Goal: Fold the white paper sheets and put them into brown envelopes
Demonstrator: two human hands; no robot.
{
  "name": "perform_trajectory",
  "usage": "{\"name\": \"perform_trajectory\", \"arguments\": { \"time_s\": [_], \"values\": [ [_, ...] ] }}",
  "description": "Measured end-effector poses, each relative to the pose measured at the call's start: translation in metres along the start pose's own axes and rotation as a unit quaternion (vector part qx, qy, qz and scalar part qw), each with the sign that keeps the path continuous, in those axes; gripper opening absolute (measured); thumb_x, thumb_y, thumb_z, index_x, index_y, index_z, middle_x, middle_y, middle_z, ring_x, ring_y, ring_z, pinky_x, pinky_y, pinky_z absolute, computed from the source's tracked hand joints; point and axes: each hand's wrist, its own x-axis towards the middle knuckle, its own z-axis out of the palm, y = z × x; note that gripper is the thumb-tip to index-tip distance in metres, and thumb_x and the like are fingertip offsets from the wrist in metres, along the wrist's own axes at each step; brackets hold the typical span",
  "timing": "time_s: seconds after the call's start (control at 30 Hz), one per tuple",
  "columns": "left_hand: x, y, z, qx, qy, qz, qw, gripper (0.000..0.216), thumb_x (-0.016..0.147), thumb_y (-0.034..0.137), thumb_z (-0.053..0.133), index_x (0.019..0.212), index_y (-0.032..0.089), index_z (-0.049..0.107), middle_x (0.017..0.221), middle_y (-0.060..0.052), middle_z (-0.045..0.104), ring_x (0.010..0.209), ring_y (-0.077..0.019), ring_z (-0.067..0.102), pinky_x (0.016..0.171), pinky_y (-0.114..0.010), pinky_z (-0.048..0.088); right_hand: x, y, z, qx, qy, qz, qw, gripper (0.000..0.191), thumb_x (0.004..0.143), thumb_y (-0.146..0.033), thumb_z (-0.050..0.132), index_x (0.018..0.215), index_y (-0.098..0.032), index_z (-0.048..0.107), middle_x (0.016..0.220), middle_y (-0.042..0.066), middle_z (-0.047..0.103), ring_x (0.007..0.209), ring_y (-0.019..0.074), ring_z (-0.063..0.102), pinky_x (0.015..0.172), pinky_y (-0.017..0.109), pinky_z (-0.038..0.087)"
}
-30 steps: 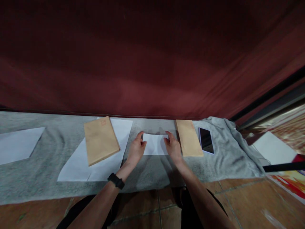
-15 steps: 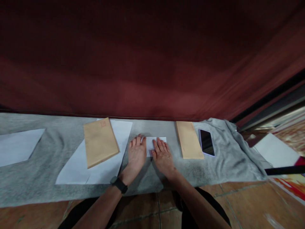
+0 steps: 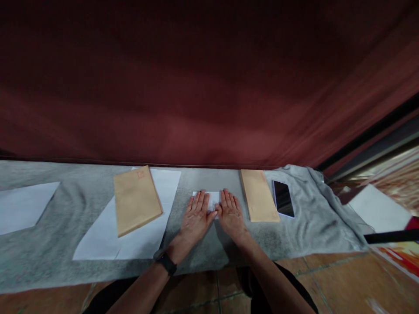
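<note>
A small folded white paper (image 3: 214, 199) lies on the grey cloth, mostly covered by my hands. My left hand (image 3: 197, 216) rests flat over its left part, fingers stretched away from me, a dark watch on the wrist. Flat on its right part lies my right hand (image 3: 230, 214), fingers stretched out as well. The two thumbs almost meet at the paper's near edge. To the left, a stack of brown envelopes (image 3: 136, 201) sits on large white sheets (image 3: 98, 235). More brown envelopes (image 3: 259, 196) lie to the right of my right hand.
A phone (image 3: 283, 199) lies right of the envelopes. Another white sheet (image 3: 24, 207) is at the far left. Grey cloth (image 3: 314, 218) covers the bench, bunched at its right end. A dark red curtain (image 3: 196, 135) hangs behind, and a tiled floor (image 3: 340, 279) shows below.
My left hand has moved right and turned flat onto the paper. My right hand has slid slightly right, its fingers now reaching past the paper's far edge. The view has shifted a little.
</note>
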Motion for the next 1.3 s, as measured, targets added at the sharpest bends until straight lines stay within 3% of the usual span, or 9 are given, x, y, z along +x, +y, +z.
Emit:
{"name": "perform_trajectory", "arguments": {
  "time_s": [0.17,0.33,0.63,0.83,1.0,1.17,1.3],
  "values": [
    [-0.003,-0.006,0.0,0.016,0.005,0.013,1.0,0.072,0.101,0.056,0.042,0.154,0.007,0.04,0.161,-0.022,0.037,0.153,-0.0325,0.032,0.123,-0.052,0.029,0.012,0.011,-0.006,0.022,-0.004,0.001,1.0,0.049,0.106,-0.027,0.038,0.15,-0.01,0.047,0.155,0.016,0.051,0.144,0.0274,0.044,0.121,0.048,0.029],
    [-0.005,-0.011,-0.004,0.023,-0.011,0.064,0.998,0.071,0.1,0.061,0.041,0.154,0.014,0.043,0.162,-0.017,0.039,0.153,-0.0313,0.032,0.125,-0.055,0.024,0.032,0.022,-0.013,0.061,0.004,0.002,0.998,0.037,0.105,-0.021,0.041,0.135,-0.015,0.061,0.13,0.014,0.066,0.125,0.0236,0.056,0.117,0.044,0.034],
    [-0.006,-0.015,-0.005,0.022,-0.025,0.076,0.997,0.066,0.101,0.054,0.042,0.155,0.015,0.041,0.164,-0.017,0.036,0.153,-0.0301,0.031,0.125,-0.055,0.023,0.035,0.022,-0.011,0.042,0.016,0.029,0.999,0.027,0.102,-0.02,0.048,0.123,-0.018,0.065,0.117,0.013,0.068,0.117,0.0265,0.058,0.114,0.047,0.037],
    [-0.003,-0.011,-0.001,0.018,-0.023,0.065,0.997,0.061,0.102,0.047,0.042,0.153,0.014,0.043,0.162,-0.016,0.039,0.152,-0.0298,0.033,0.125,-0.055,0.023,0.028,0.012,-0.012,0.087,0.037,0.016,0.995,0.034,0.102,-0.02,0.044,0.129,-0.013,0.063,0.136,0.017,0.062,0.133,0.0286,0.051,0.119,0.051,0.035],
    [-0.003,-0.002,0.006,0.031,-0.016,0.08,0.996,0.057,0.099,0.023,0.036,0.155,0.008,0.04,0.159,-0.017,0.044,0.153,-0.0253,0.033,0.127,-0.049,0.024,0.009,-0.019,-0.003,0.176,0.0,-0.061,0.982,0.049,0.109,-0.032,0.031,0.151,-0.015,0.048,0.153,0.01,0.053,0.144,0.0192,0.045,0.123,0.041,0.035],
    [-0.001,-0.002,0.01,0.039,-0.008,0.06,0.997,0.058,0.099,0.02,0.032,0.154,0.005,0.039,0.162,-0.017,0.04,0.153,-0.0253,0.032,0.125,-0.045,0.029,-0.001,-0.022,0.001,0.121,-0.024,-0.024,0.992,0.054,0.11,-0.039,0.027,0.156,-0.015,0.041,0.161,0.011,0.043,0.152,0.0216,0.034,0.126,0.045,0.028],
    [-0.001,-0.007,0.007,0.041,-0.003,0.023,0.999,0.058,0.101,0.027,0.031,0.154,0.003,0.04,0.161,-0.018,0.04,0.153,-0.0274,0.031,0.125,-0.047,0.029,-0.003,-0.013,0.005,0.064,0.002,-0.01,0.998,0.056,0.109,-0.04,0.033,0.155,-0.01,0.041,0.162,0.014,0.04,0.153,0.025,0.033,0.125,0.045,0.027]
  ]
}}
